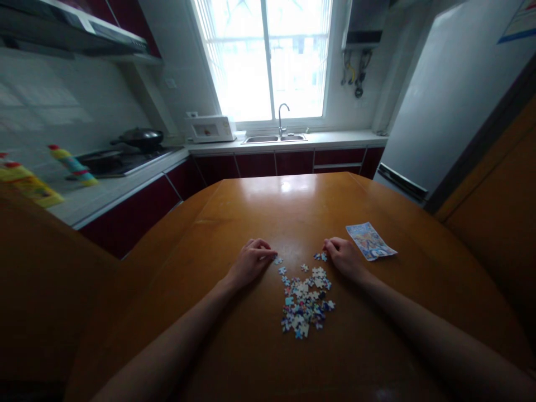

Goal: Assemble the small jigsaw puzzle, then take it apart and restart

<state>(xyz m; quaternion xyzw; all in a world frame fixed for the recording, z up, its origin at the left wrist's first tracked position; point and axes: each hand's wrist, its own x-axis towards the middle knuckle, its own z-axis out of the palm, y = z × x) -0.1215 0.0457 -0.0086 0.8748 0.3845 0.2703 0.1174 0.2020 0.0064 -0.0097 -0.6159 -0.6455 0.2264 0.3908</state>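
A loose heap of jigsaw puzzle pieces (307,301) lies on the wooden table between my forearms, some pieces pale side up and others with coloured print. To the left of its far end, my left hand (253,259) rests on the tabletop, fingers closed in a pinch at a small blue-white puzzle piece (278,260). My right hand (344,257) lies on the other side with its fingers curled in. Two joined-looking puzzle pieces (320,257) sit right beside its fingertips; whether those fingers hold a piece is hidden. A single puzzle piece (304,268) lies between the hands.
A creased printed picture sheet (371,241) lies beyond my right hand on the table (234,206). Past the table stand a counter with a sink (262,139) and a microwave (210,129). A stove with a lidded wok (140,138) is left, a fridge (435,100) right.
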